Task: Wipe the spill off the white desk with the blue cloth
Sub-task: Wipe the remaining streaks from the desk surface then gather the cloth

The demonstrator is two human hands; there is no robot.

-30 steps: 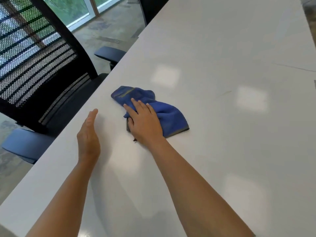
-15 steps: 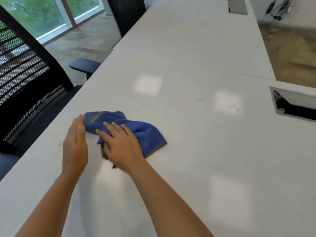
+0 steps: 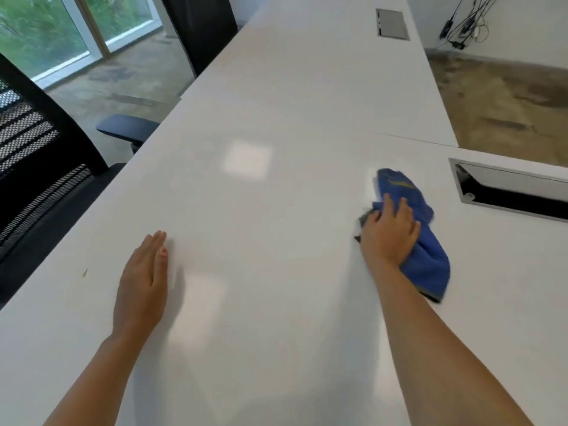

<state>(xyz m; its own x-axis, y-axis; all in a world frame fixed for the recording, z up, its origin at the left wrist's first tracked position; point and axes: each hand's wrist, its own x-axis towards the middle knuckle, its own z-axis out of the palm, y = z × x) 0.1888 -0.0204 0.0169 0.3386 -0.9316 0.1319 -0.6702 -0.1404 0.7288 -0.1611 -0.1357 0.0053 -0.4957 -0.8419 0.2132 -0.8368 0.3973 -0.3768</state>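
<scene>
Head view: the crumpled blue microfibre cloth lies on the glossy white table, right of centre, near a rectangular metal-framed cable opening. The right hand presses down on the cloth's left part, fingers curled over its folds, gripping it; blue fabric spreads beyond and to the right of the grip. The left hand rests flat, fingers straight, well apart from the cloth.

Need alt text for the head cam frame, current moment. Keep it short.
The right hand presses a crumpled blue cloth onto a long white desk, close to a rectangular cable cutout. The left hand rests flat and empty on the desk, near its left edge. Black mesh office chairs stand along that edge.
</scene>
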